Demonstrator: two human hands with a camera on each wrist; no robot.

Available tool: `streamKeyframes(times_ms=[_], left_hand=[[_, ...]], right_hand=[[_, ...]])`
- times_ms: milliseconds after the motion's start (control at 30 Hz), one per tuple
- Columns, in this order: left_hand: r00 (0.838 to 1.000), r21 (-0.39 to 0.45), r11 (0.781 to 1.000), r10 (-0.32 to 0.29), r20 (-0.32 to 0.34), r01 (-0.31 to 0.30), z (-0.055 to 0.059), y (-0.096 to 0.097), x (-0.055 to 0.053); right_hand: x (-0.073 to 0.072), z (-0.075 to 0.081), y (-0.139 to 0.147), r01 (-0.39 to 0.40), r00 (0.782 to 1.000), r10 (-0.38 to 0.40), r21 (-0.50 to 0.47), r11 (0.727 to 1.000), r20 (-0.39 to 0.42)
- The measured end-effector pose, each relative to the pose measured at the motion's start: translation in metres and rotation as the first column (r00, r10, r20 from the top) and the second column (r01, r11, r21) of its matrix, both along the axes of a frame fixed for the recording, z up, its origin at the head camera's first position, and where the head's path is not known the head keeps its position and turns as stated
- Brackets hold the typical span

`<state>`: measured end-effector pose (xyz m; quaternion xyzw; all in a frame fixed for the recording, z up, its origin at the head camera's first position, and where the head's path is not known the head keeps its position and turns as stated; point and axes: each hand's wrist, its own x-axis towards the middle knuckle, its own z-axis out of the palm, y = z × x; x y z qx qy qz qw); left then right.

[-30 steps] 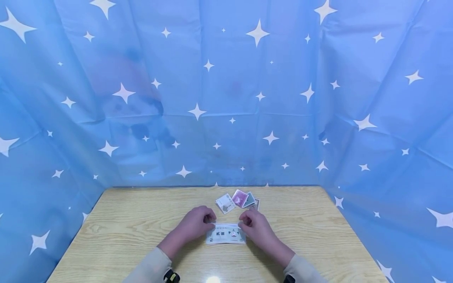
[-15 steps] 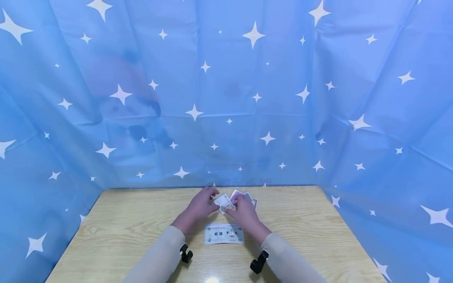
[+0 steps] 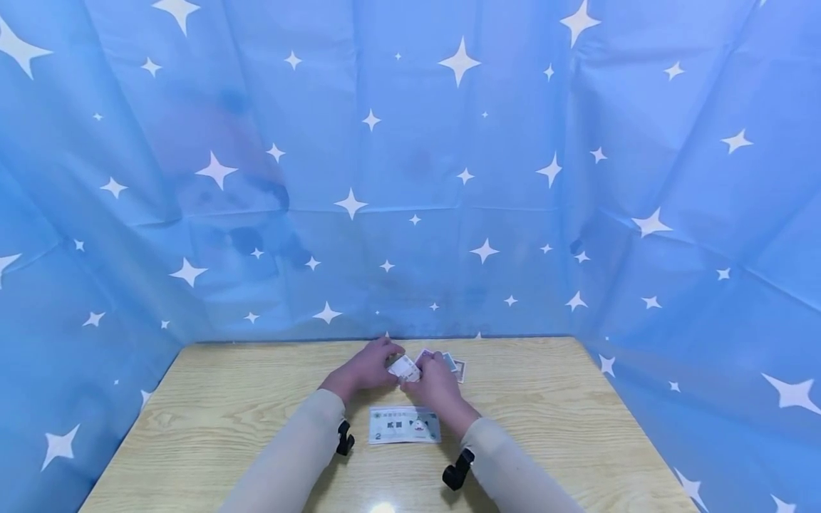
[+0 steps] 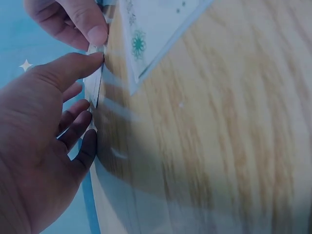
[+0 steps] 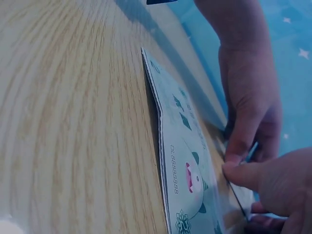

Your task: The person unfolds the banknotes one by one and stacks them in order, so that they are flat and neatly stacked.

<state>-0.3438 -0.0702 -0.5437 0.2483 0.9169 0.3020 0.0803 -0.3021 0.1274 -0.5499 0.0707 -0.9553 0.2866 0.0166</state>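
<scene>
Near the back of the table, my left hand [image 3: 368,365] and right hand [image 3: 439,385] pinch a small white folded play banknote [image 3: 404,368] from its two sides. In the left wrist view the thumb of my left hand [image 4: 36,107] lies on the folded note [image 4: 95,83], its other fingers behind it. The right wrist view shows both thumbs close together on the note's near edge. In front of my wrists lies an unfolded pale green play banknote [image 3: 405,425], marked 2 with a cartoon face, its crease slightly raised.
Beyond my right hand several small folded notes overlap: a pink one [image 3: 423,353] partly hidden, a greenish one [image 3: 451,362] and a brownish one [image 3: 460,370]. The wooden table [image 3: 545,427] ends at a blue star-patterned curtain [image 3: 410,178]. Black straps sit on both wrists.
Both hands left the pale green note, which now lies alone on the table. They reached forward to the white folded note, took hold of it and shifted it slightly.
</scene>
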Motion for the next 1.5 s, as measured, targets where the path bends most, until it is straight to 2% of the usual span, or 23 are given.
streamKeyframes(times_ms=[200, 367, 533, 733, 1000, 1100, 1267, 1400, 1500], left_hand=[[0.999, -0.032, 0.999, -0.010, 0.039, 0.011, 0.003, 0.002, -0.001], [0.999, -0.021, 1.000, -0.016, 0.047, 0.017, 0.003, 0.003, -0.001], [0.998, 0.050, 0.998, -0.030, 0.047, 0.028, 0.003, 0.003, 0.001], [0.996, 0.170, 0.985, -0.035, 0.082, 0.021, 0.000, 0.002, 0.000], [0.999, 0.189, 0.982, -0.011, 0.045, 0.002, -0.005, 0.003, 0.002], [0.999, 0.212, 0.977, -0.005, 0.046, -0.005, -0.007, 0.002, 0.001], [0.998, 0.266, 0.964, 0.011, 0.062, -0.027, -0.009, -0.002, 0.002], [0.996, 0.328, 0.944, 0.019, 0.083, -0.046, -0.012, -0.005, 0.004], [0.994, 0.365, 0.929, 0.029, 0.104, -0.065, -0.014, -0.006, 0.006]], right_hand=[[-0.002, 0.001, 0.002, -0.015, 1.000, 0.015, -0.018, 1.000, 0.000], [-0.003, 0.002, 0.004, -0.038, 0.999, 0.039, -0.025, 0.999, 0.005], [-0.001, 0.003, 0.004, -0.051, 0.999, 0.051, -0.029, 0.998, 0.001], [0.004, 0.004, 0.004, -0.056, 0.998, 0.055, -0.069, 0.996, -0.010], [0.005, 0.001, 0.009, -0.115, 0.988, 0.102, -0.113, 0.987, -0.115], [0.005, 0.001, 0.011, -0.123, 0.989, 0.104, -0.197, 0.973, -0.102], [0.003, 0.002, 0.014, -0.102, 0.994, 0.086, -0.355, 0.929, -0.061], [0.002, 0.004, 0.015, -0.067, 0.998, 0.061, -0.423, 0.904, -0.028], [0.001, 0.005, 0.016, -0.068, 0.998, 0.068, -0.450, 0.891, -0.016]])
